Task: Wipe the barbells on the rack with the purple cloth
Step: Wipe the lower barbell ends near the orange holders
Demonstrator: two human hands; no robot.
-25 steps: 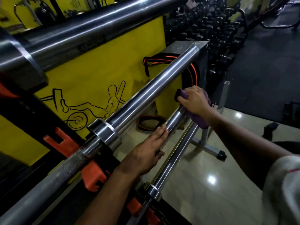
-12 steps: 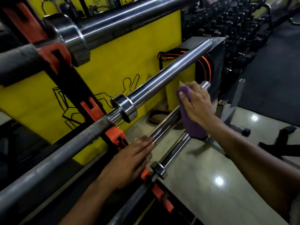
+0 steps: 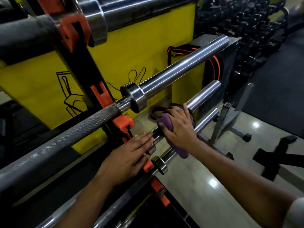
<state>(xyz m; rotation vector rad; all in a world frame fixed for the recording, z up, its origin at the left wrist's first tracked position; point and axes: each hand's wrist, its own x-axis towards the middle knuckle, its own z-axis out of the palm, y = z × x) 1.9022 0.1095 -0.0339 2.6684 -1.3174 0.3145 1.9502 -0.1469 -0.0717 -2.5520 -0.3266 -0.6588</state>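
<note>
Mid-wipe: right hand (image 3: 177, 127) fingers wrap soft purple cloth (image 3: 166, 123) around shiny chrome barbell sleeve (image 3: 203, 97), left hand (image 3: 130, 155) flat, steadying. Next, probably slide outward.

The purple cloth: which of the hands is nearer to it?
Right. The right hand grips the purple cloth against a barbell sleeve; the left hand rests flat farther down that bar, apart from the cloth.

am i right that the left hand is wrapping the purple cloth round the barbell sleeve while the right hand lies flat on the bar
Not quite: the hands are swapped. In the head view the right hand wraps the purple cloth round the barbell sleeve, while the left hand lies flat on the bar.
</note>
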